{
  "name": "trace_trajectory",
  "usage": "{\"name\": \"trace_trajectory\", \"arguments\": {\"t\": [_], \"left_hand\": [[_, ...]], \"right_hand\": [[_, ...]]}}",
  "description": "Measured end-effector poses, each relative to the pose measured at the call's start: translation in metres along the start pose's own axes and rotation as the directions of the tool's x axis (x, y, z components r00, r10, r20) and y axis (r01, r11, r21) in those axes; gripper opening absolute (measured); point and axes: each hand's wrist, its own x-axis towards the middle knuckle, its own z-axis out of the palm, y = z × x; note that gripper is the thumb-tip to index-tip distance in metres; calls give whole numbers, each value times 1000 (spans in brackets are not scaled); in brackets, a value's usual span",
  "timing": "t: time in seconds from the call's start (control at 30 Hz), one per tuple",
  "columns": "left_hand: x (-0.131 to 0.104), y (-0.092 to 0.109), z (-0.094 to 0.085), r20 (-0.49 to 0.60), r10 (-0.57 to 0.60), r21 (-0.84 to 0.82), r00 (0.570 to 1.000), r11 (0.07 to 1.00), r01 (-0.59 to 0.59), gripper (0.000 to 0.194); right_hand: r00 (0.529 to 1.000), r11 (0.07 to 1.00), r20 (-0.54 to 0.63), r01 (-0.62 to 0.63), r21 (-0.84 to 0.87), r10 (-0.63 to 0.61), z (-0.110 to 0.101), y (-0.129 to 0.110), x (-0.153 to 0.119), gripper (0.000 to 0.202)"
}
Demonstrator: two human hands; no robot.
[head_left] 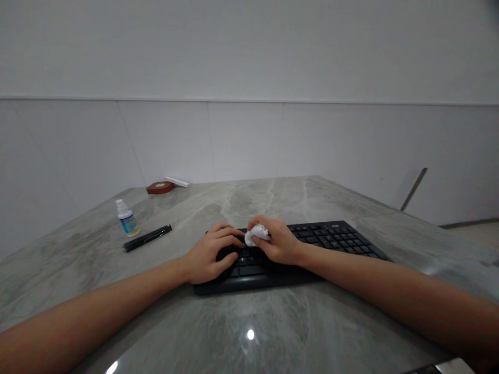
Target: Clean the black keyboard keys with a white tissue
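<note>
A black keyboard (249, 280) lies on the grey marbled table in front of me. My left hand (214, 252) rests over its left end, fingers spread and bent across the keys. Between the thumb and fingers of my right hand (283, 241) is a crumpled white tissue (257, 235), held over the keys near the keyboard's middle. The fingertips of my left hand come close to the tissue. Both hands cover part of the keys, while the number pad on the right stays visible.
Left of the keyboard lie a black marker (147, 238) and a small white spray bottle (128, 218) with a blue and yellow label. Farther back are a reddish-brown box (159, 187) and a white strip (176, 182) by the wall. A dark-and-silver object (454, 366) shows at the lower right edge.
</note>
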Motion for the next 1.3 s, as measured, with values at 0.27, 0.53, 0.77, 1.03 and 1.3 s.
{"name": "trace_trajectory", "arguments": {"t": [0.27, 0.53, 0.77, 1.03, 1.3], "left_hand": [[0, 0, 0, 11, 2, -2, 1000, 1000, -2, 24], [0, 1, -1, 20, 1, -4, 1000, 1000, -1, 24], [0, 0, -1, 29, 3, -6, 1000, 1000, -3, 25], [0, 0, -1, 24, 6, -13, 1000, 1000, -6, 24], [-2, -1, -1, 70, -3, 12, 998, 1000, 2, 27]], "right_hand": [[1000, 1000, 2, -5, 28, 5, 0, -1, 0, 23], [1000, 999, 0, -23, 33, 23, -1, -1, 0, 22], [1000, 999, -7, -22, 43, 22, 0, -1, 0, 21], [999, 997, -14, -39, 69, 40, 1, -1, 1, 21], [967, 990, -216, -140, -1, 136, 2, 4, 1, 14]]}}
